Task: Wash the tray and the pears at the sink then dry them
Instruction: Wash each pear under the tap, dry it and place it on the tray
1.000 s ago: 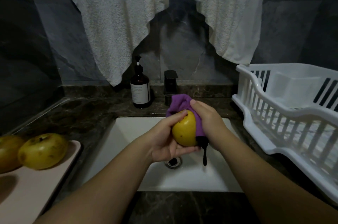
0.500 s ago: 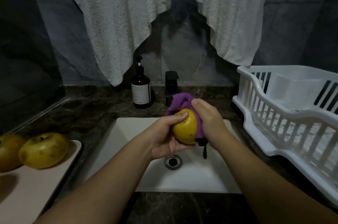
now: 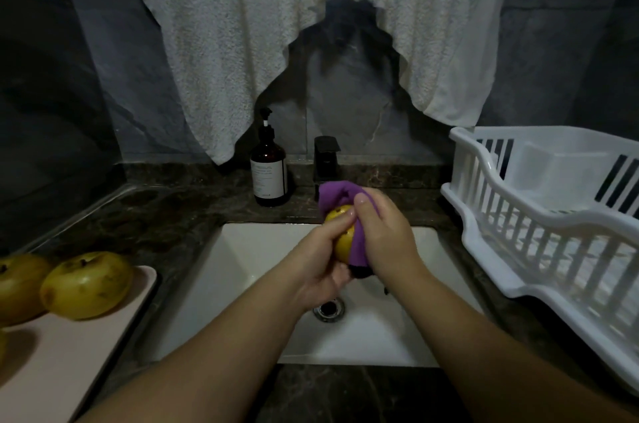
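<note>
The pear point(image 3: 340, 236) is held up over the sink point(image 3: 262, 249), just in front of the tap point(image 3: 326, 156). Left hand point(image 3: 320, 258) is cupped around it from below, thumb over the top, so that hand has the fruit. Right hand point(image 3: 385, 237) is gripping a purple cloth point(image 3: 340, 192) and pressing it against the pear's right side, cloth bunched over the top too. Looks like a wipe or dry pass to me, can't see any water running.

Two more pears point(image 3: 86, 284) sit on the pink tray point(image 3: 69, 360) on the counter to the left, well apart from the sink. White rack point(image 3: 539, 215) is on the right, soap bottle point(image 3: 269, 173) behind the basin next to the tap.

What I'd worry about: a wet round pear in one cupped hand is slippery, and rubbing sideways with the cloth could pop it out into the basin and bruise it. The tray pears also sit near the edge and look like they could roll if it gets bumped.
</note>
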The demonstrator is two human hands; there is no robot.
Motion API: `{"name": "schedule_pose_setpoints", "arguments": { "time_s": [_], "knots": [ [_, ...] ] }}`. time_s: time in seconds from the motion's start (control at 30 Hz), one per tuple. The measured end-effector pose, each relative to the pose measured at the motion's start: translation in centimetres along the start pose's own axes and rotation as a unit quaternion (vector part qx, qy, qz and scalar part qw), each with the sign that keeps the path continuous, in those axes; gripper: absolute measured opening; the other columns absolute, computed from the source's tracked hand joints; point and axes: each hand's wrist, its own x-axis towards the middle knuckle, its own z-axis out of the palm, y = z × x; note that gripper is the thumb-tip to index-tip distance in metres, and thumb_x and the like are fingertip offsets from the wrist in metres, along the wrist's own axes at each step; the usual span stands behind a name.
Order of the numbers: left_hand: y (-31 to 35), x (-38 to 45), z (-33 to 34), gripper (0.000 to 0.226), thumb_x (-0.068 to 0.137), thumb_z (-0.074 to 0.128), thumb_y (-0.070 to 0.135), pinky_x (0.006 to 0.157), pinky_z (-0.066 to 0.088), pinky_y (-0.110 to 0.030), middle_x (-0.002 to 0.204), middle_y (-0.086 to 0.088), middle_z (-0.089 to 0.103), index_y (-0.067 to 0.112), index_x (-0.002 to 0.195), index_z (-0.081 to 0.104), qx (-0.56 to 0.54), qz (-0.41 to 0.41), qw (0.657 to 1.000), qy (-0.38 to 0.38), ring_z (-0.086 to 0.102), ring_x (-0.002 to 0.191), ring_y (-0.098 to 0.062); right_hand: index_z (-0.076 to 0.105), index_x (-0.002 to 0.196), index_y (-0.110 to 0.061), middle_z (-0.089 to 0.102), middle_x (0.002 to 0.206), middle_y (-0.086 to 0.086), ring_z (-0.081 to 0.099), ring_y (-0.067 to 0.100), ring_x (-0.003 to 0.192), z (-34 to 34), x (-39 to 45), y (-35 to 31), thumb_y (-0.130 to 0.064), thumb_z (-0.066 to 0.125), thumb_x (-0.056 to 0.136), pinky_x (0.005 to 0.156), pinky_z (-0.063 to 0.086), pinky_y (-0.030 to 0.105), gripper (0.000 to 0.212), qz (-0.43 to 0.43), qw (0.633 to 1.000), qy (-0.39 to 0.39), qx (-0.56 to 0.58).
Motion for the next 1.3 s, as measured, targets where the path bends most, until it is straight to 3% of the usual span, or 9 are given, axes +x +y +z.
{"name": "schedule_pose_setpoints", "arguments": {
  "time_s": [0.1, 0.23, 0.33, 0.57, 0.83, 0.97, 1.03, 1.2, 1.3],
  "knots": [
    [-0.3, 0.4, 0.8, 0.050, 0.091, 0.071, 0.037, 0.099, 0.057, -0.040, 0.124, -0.016, 0.073, 0.009, 0.132, 0.067, -0.039, 0.020, 0.999, 0.004, 0.072, 0.113, -0.028, 0.065, 0.109, -0.041, 0.062, 0.111, -0.014, 0.055, -0.010, 0.103, 0.9, -0.3, -0.3, -0.054, 0.039, 0.095, 0.083, 0.039, 0.007, 0.032, -0.044, 0.995, 0.082, -0.038],
    [1.0, 0.0, -1.0, 0.059, 0.070, 0.080, 0.026, 0.110, 0.046, -0.042, 0.121, -0.016, 0.066, 0.008, 0.124, 0.066, 0.085, -0.036, 0.996, 0.020, 0.061, 0.113, -0.030, 0.075, 0.086, -0.036, 0.073, 0.088, -0.003, 0.068, 0.014, 0.086, -0.9, 0.7, -0.4, -0.051, 0.049, 0.090, 0.083, 0.055, 0.041, 0.030, 0.053, 0.994, -0.008, 0.091],
    [1.5, -0.7, -1.6, 0.059, 0.073, 0.078, 0.025, 0.096, 0.056, -0.041, 0.115, -0.020, 0.068, 0.009, 0.127, 0.063, 0.135, -0.072, 0.988, -0.002, 0.066, 0.110, -0.035, 0.076, 0.080, -0.039, 0.074, 0.086, -0.003, 0.068, 0.018, 0.086, -1.1, 0.6, -0.5, -0.050, 0.052, 0.087, 0.086, 0.054, 0.047, 0.027, 0.078, 0.990, -0.083, 0.084],
    [0.1, 0.2, 0.3, 0.043, 0.094, 0.066, 0.041, 0.083, 0.062, -0.038, 0.117, -0.014, 0.075, 0.013, 0.126, 0.071, -0.065, 0.048, 0.997, 0.016, 0.075, 0.103, -0.027, 0.061, 0.123, -0.037, 0.055, 0.122, -0.016, 0.052, 0.002, 0.117, 1.3, -0.4, -0.9, -0.051, 0.036, 0.100, 0.099, 0.041, 0.021, 0.037, -0.109, 0.989, 0.052, -0.082],
    [1.1, -0.1, -1.2, 0.064, 0.084, 0.071, 0.035, 0.093, 0.060, -0.051, 0.134, -0.024, 0.066, 0.013, 0.142, 0.058, -0.001, -0.018, 0.999, -0.046, 0.069, 0.113, -0.039, 0.075, 0.095, -0.027, 0.076, 0.098, 0.006, 0.070, 0.028, 0.098, -0.7, 0.6, -1.3, -0.037, 0.048, 0.105, 0.093, 0.056, 0.052, 0.030, 0.163, 0.965, 0.023, 0.203],
    [0.0, 0.6, 0.0, 0.060, 0.089, 0.066, 0.042, 0.095, 0.058, -0.044, 0.137, -0.020, 0.066, 0.013, 0.141, 0.061, -0.004, 0.036, 0.999, -0.012, 0.066, 0.122, -0.031, 0.066, 0.103, -0.043, 0.063, 0.104, -0.019, 0.057, -0.010, 0.100, 0.2, -0.3, -0.9, -0.048, 0.041, 0.099, 0.085, 0.044, 0.015, 0.025, 0.002, 0.999, 0.046, -0.004],
    [0.0, 0.8, 0.1, 0.052, 0.092, 0.062, 0.043, 0.086, 0.060, -0.040, 0.126, -0.018, 0.072, 0.012, 0.133, 0.066, -0.038, 0.060, 0.997, -0.008, 0.072, 0.110, -0.029, 0.064, 0.114, -0.037, 0.057, 0.114, -0.019, 0.052, -0.013, 0.107, 0.6, -0.3, -0.7, -0.049, 0.038, 0.097, 0.084, 0.037, 0.004, 0.033, -0.043, 0.996, 0.058, -0.044],
    [0.4, 0.7, -0.4, 0.061, 0.082, 0.072, 0.036, 0.080, 0.063, -0.044, 0.125, -0.020, 0.072, 0.013, 0.138, 0.062, -0.069, 0.060, 0.996, -0.014, 0.077, 0.098, -0.030, 0.073, 0.100, -0.034, 0.073, 0.107, 0.002, 0.068, 0.024, 0.105, -0.2, 1.0, -1.1, -0.043, 0.046, 0.104, 0.094, 0.055, 0.048, 0.028, 0.149, 0.962, 0.075, 0.217],
    [-0.2, 0.9, 0.2, 0.068, 0.079, 0.076, 0.045, 0.084, 0.062, -0.043, 0.128, -0.016, 0.072, 0.018, 0.140, 0.059, 0.011, 0.086, 0.996, 0.021, 0.074, 0.110, -0.028, 0.072, 0.094, -0.044, 0.073, 0.097, -0.008, 0.068, 0.013, 0.099, 0.0, 0.9, -0.9, -0.046, 0.045, 0.101, 0.085, 0.053, 0.037, 0.029, 0.124, 0.977, 0.062, 0.163]
  ]
}}
